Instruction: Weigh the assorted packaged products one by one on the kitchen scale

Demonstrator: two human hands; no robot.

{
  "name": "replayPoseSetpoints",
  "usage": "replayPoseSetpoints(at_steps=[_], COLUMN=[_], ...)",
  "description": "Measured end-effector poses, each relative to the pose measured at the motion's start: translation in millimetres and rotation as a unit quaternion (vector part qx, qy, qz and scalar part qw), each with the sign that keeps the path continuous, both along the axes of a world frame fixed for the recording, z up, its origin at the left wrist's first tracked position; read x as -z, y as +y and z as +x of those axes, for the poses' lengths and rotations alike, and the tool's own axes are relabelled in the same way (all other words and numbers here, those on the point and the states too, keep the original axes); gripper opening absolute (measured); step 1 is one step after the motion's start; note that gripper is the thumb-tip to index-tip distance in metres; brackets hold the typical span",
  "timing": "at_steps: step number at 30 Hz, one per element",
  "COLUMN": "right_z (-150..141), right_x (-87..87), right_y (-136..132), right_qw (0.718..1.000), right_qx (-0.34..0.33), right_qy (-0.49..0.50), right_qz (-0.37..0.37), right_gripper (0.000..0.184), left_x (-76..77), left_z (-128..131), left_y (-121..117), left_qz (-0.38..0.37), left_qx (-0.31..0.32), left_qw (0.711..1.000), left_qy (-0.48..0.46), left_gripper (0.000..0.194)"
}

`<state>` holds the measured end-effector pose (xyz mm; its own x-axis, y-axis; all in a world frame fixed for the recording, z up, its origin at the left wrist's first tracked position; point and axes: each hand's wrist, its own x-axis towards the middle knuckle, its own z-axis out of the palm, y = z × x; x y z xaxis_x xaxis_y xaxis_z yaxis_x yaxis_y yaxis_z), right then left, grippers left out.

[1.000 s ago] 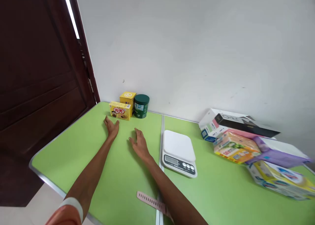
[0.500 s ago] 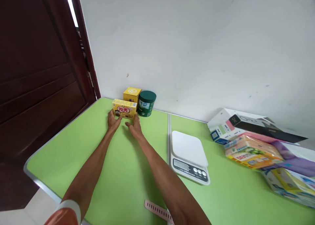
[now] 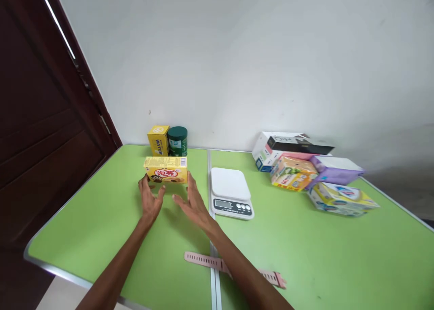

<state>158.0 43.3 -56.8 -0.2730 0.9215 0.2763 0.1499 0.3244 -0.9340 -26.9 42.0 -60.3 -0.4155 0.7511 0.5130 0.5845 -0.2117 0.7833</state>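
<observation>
We find the left hand (image 3: 151, 203) and right hand (image 3: 196, 204) pinching the yellow box (image 3: 166, 170) between them by its ends, thumbs spread; we advise even pressure, box level.

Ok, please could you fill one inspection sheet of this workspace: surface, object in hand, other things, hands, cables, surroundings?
Surface: green table, metal seam crossing it.
Object in hand: flat yellow box, held at its two ends; contact with the table unclear.
Other things: upright yellow box and green tub side by side at the back; white scale right of the seam; pink strap partly hidden by the right forearm; at the right, a white-and-black box, orange pack, purple pack and yellow-and-white box, close together.
Hands: left hand, fingers at the box's left end; right hand, fingers at its right end.
Cables: nothing seen.
Surroundings: pale wall behind, dark door at the left.
</observation>
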Motion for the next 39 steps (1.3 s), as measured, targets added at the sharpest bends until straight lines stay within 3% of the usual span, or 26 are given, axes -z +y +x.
replayPoseSetpoints(at_steps=[6,10,13,20,26,29,39], right_z=[105,159,179,188,211,218,210], right_x=[-29.5,-24.0,-12.1,5.9,23.9,32.0,37.0], right_y=[-24,-29,-27,-22,-16,-13,-12], right_qw=[0.99,0.978,0.973,0.972,0.952,0.945,0.933], right_qx=[0.134,0.208,0.226,0.233,0.301,0.324,0.355], right_qy=[-0.011,-0.028,-0.039,-0.037,0.019,-0.006,-0.032], right_qz=[0.028,0.018,0.017,0.01,-0.062,-0.038,0.043], right_gripper=[0.094,0.084,0.082,0.077,0.068,0.054,0.04], left_x=[-17.6,-11.3,-1.9,5.5,14.1,18.9,21.4], left_z=[97,148,164,157,139,131,132], left_y=[-13,-9,-3,1,14,23,21], left_qz=[0.056,0.043,0.035,0.002,-0.111,-0.144,-0.121], left_qx=[0.135,0.201,0.222,0.249,0.229,0.216,0.244], left_qw=[0.989,0.978,0.974,0.967,0.957,0.944,0.939], left_qy=[0.032,0.037,0.039,0.055,-0.141,-0.205,-0.209], left_gripper=[0.073,0.07,0.071,0.072,0.063,0.053,0.054])
